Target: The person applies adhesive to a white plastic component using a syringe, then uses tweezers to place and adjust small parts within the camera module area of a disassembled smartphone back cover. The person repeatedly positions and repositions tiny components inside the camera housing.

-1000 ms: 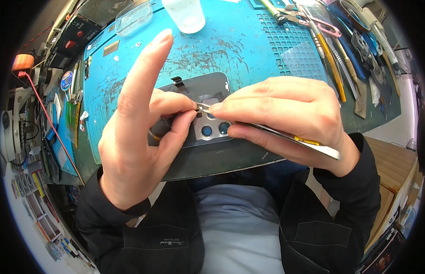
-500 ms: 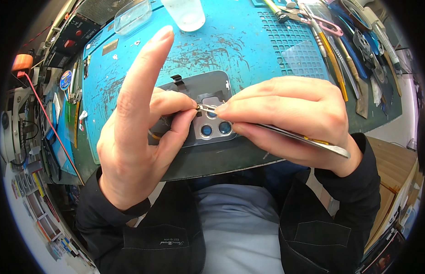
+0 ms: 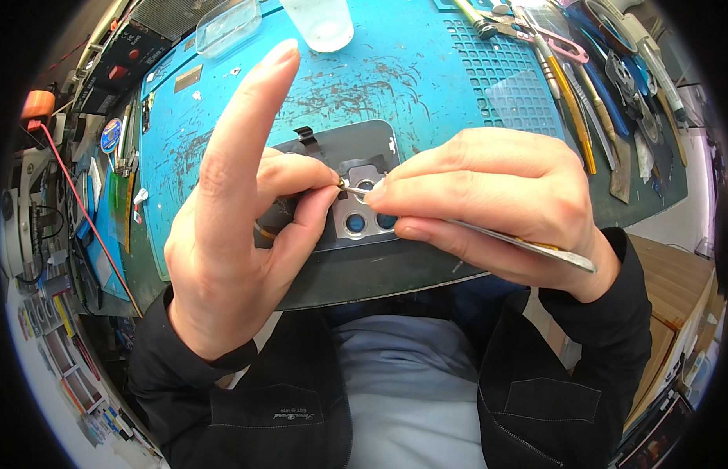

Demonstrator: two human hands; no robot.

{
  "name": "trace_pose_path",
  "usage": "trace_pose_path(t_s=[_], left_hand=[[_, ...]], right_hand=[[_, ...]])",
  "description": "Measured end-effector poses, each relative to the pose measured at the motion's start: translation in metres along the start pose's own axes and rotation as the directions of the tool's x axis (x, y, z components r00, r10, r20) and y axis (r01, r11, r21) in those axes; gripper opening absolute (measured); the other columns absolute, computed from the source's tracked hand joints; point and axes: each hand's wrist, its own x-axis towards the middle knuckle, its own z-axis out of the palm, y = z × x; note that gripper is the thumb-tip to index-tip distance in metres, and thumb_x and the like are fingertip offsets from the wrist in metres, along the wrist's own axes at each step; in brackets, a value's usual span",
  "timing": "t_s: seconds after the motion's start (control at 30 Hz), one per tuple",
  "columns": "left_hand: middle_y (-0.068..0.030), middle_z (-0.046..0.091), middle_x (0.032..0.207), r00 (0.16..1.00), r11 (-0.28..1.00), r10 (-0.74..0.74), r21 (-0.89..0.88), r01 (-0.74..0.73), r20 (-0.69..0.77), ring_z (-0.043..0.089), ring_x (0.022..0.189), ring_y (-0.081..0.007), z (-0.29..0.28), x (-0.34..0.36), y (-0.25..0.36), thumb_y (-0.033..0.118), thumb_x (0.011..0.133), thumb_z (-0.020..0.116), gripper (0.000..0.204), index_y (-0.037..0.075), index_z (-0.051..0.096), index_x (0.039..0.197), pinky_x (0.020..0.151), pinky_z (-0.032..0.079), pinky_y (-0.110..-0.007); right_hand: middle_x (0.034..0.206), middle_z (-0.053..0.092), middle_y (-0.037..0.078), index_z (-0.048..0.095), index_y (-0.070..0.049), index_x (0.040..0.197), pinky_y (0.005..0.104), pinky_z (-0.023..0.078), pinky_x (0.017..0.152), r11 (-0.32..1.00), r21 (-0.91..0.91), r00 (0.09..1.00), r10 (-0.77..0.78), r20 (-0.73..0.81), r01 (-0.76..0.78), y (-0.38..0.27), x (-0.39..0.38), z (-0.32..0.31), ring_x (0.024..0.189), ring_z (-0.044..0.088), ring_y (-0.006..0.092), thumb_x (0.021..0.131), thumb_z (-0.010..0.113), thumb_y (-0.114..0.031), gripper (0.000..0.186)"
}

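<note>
A dark phone back panel (image 3: 372, 139) with a silver camera plate (image 3: 353, 209) and round lens openings lies on the mat, partly under my hands. My left hand (image 3: 231, 219) has its index finger stretched up, while thumb and another finger pinch a tiny dark piece over the plate, too small to name. My right hand (image 3: 497, 203) holds metal tweezers (image 3: 528, 248) slantwise, their tips meeting the pinched piece at my left fingertips. Beside the left fingers, a black flex strip (image 3: 305, 135) sticks up at the panel's far edge.
The blue work mat (image 3: 380, 78) is scratched. A clear plastic cup (image 3: 321, 27) and a clear tray (image 3: 227, 30) stand at the far side. Pliers (image 3: 505, 30), a yellow-handled tool (image 3: 579, 129) and several other tools lie far right. A red cable (image 3: 82, 203) runs along the left.
The tweezers' prongs, visibly apart before, now look pressed together. My right hand has shifted very slightly left and covers more of the right lens opening. The left hand stays in place.
</note>
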Motion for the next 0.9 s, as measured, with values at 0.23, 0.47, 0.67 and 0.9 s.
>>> trace_pose_path(t_s=[0.23, 0.47, 0.67, 0.9], left_hand=[[-0.0276, 0.054, 0.156, 1.000, 1.000, 0.009, 0.015, -0.009, -0.008, 0.076, 0.088, -0.0186, 0.0003, -0.0016, 0.0000, -0.014, 0.080, 0.079, 0.069, -0.013, 0.053, 0.144, 0.083, 0.060, -0.031], [-0.0299, 0.050, 0.159, 1.000, 1.000, 0.024, 0.021, -0.024, 0.014, 0.076, 0.088, -0.0190, -0.0003, 0.0007, -0.0005, -0.014, 0.079, 0.079, 0.059, -0.012, 0.060, 0.135, 0.082, 0.061, -0.031], [-0.0307, 0.049, 0.160, 1.000, 0.999, 0.009, 0.042, -0.010, 0.026, 0.076, 0.088, -0.0191, -0.0019, 0.0026, 0.0023, -0.014, 0.079, 0.080, 0.050, -0.011, 0.065, 0.126, 0.081, 0.061, -0.031], [-0.0301, 0.049, 0.160, 0.999, 0.998, 0.014, 0.054, -0.016, 0.031, 0.076, 0.088, -0.0192, -0.0019, 0.0015, 0.0018, -0.014, 0.079, 0.080, 0.053, -0.011, 0.064, 0.129, 0.081, 0.061, -0.031]], right_hand=[[0.100, 0.080, 0.013, 0.081, -0.002, 0.108, 0.0350, 0.062, 0.074, 1.000, -0.009, 1.000, 0.004, -0.005, -0.004, -0.0016, 0.0014, 0.0002, 0.087, 0.079, 0.0270, 0.087, 0.083, -0.007, 0.022], [0.100, 0.080, 0.013, 0.080, -0.001, 0.107, 0.0352, 0.062, 0.074, 1.000, -0.001, 1.000, 0.008, -0.002, -0.008, -0.0005, 0.0004, -0.0010, 0.087, 0.079, 0.0275, 0.087, 0.082, -0.005, 0.020], [0.100, 0.080, 0.013, 0.080, 0.000, 0.106, 0.0350, 0.062, 0.074, 1.000, 0.007, 1.000, 0.017, -0.003, -0.017, -0.0010, 0.0006, -0.0012, 0.087, 0.079, 0.0276, 0.088, 0.081, -0.004, 0.019], [0.100, 0.081, 0.013, 0.080, 0.000, 0.106, 0.0349, 0.062, 0.074, 1.000, 0.007, 1.000, 0.012, -0.015, -0.012, -0.0002, -0.0006, -0.0009, 0.088, 0.079, 0.0274, 0.088, 0.081, -0.004, 0.019]])
